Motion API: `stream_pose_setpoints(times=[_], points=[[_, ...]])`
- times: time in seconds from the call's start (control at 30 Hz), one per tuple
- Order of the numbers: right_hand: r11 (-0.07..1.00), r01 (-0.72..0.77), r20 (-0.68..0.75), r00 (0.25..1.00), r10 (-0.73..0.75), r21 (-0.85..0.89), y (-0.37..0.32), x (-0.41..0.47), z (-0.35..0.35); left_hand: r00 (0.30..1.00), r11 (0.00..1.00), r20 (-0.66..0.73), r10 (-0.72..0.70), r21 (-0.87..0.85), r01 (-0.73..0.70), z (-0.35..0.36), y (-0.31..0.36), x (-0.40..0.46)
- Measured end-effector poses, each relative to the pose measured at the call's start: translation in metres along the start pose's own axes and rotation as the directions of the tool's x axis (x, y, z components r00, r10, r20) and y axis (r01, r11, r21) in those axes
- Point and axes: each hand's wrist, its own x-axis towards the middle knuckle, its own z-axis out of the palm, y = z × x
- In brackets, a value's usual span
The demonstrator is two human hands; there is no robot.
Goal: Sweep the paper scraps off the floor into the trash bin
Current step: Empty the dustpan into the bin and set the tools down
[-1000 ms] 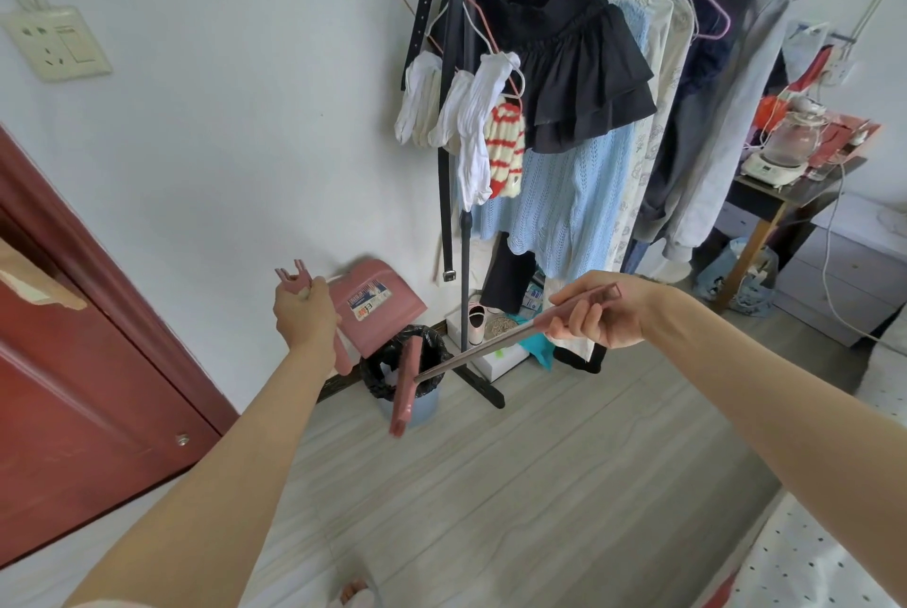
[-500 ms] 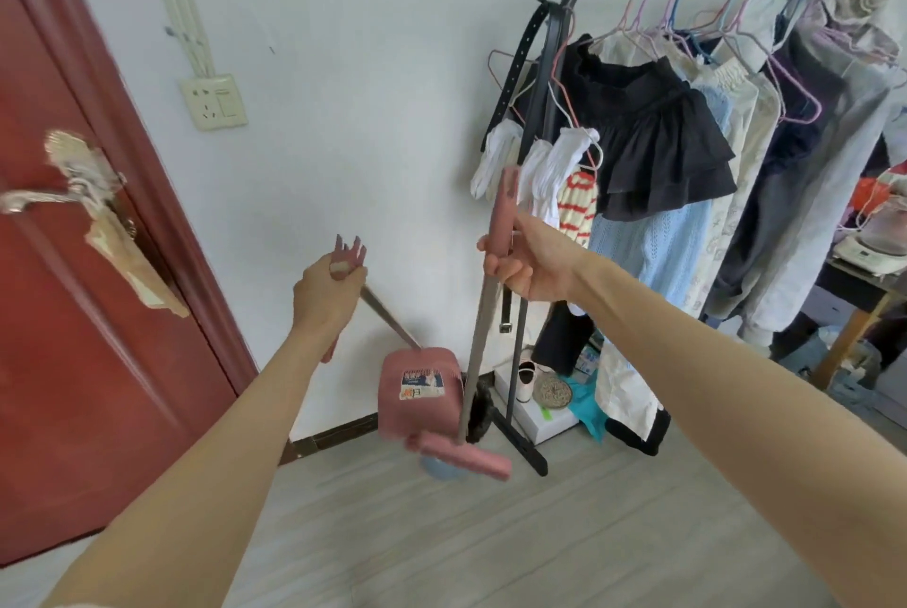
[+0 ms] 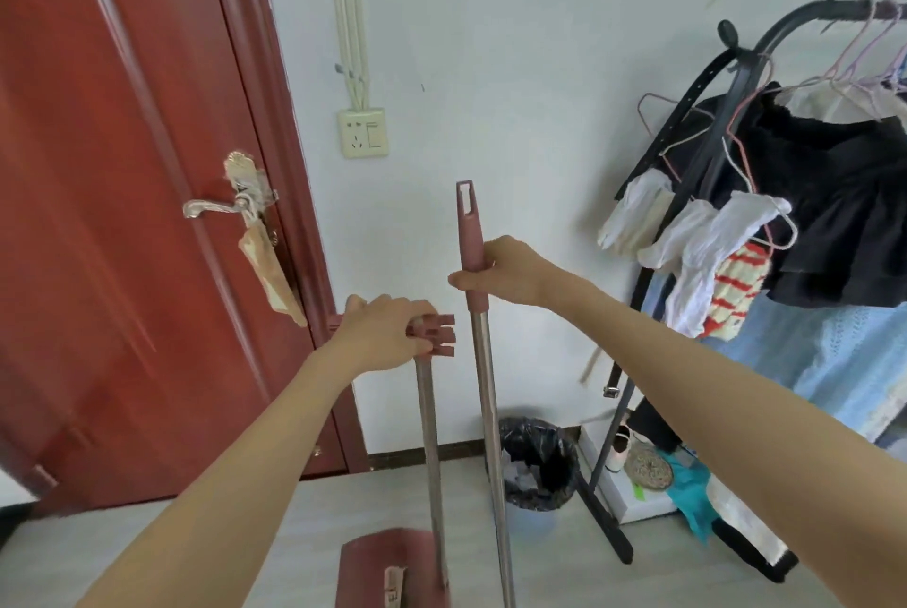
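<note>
Half a second ago the dustpan swung in the air by the wall and the broom hung at a slant with its head lifted; now both poles stand nearly upright side by side and the dustpan (image 3: 392, 568) sits low at the near edge of the view, on or just above the floor. A second ago the dustpan was tipped up over the bin, so my reading is that the emptying is done and the tools are being stood up to be put away (though the near floor is mostly out of view, so I cannot rule out leftover scraps).

The left hand (image 3: 380, 335) grips the pink comb-like top of the dustpan's pole, fingers curled round it. The right hand (image 3: 505, 271) is wrapped round the pink grip of the broom (image 3: 483, 362), a little higher and just to the right; the broom's head is cut off below the frame.

The trash bin (image 3: 537, 465), lined with a black bag, stands on the far floor against the wall, right of the two poles and touching the foot of the clothes rack (image 3: 736, 87). Pale crumpled bits show inside it, likely the paper scraps (image 3: 521, 471); none lie on the floor that is visible.

Counted: one broom, one dustpan, one bin, two hands, one red door (image 3: 108, 214) on the left, one wall socket (image 3: 363, 133).
</note>
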Motion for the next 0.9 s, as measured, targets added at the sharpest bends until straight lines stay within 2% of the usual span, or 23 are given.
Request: stream_pose_setpoints(times=[0.03,0.1,0.17,0.27,0.37,0.57,0.77,0.9], points=[[0.980,0.026,0.011,1.000,-0.029,0.196,-0.006,0.006,0.006,1.000,1.000,0.003,0.006,-0.003,-0.006,-0.001,-0.004,0.006],[0.835,0.059,-0.015,0.998,-0.060,0.547,-0.019,0.023,0.017,1.000,0.999,0.025,0.008,-0.032,-0.007,-0.005,-0.015,0.019],[0.704,0.088,-0.083,0.996,-0.041,0.705,-0.031,0.045,0.025,0.997,0.997,0.071,0.028,-0.074,-0.023,-0.009,-0.026,0.033],[0.656,0.129,-0.128,0.991,-0.050,0.744,-0.053,0.076,0.034,0.988,0.996,0.150,0.037,-0.084,-0.025,-0.018,-0.043,0.050],[0.590,0.142,-0.152,0.988,-0.033,0.795,-0.068,0.102,0.042,0.989,0.994,0.144,0.018,-0.105,-0.003,-0.022,-0.063,0.069],[0.482,0.177,-0.212,0.977,0.018,0.858,-0.078,0.146,0.060,0.999,0.990,-0.010,-0.049,-0.132,0.047,-0.012,-0.096,0.098],[0.470,0.207,-0.233,0.972,-0.003,0.858,-0.084,0.177,0.069,0.974,0.995,-0.214,-0.079,-0.081,0.063,-0.001,-0.112,0.119],[0.448,0.200,-0.198,0.979,-0.052,0.871,-0.084,0.201,0.071,0.956,0.994,-0.289,-0.056,-0.102,0.027,0.000,-0.116,0.133]])
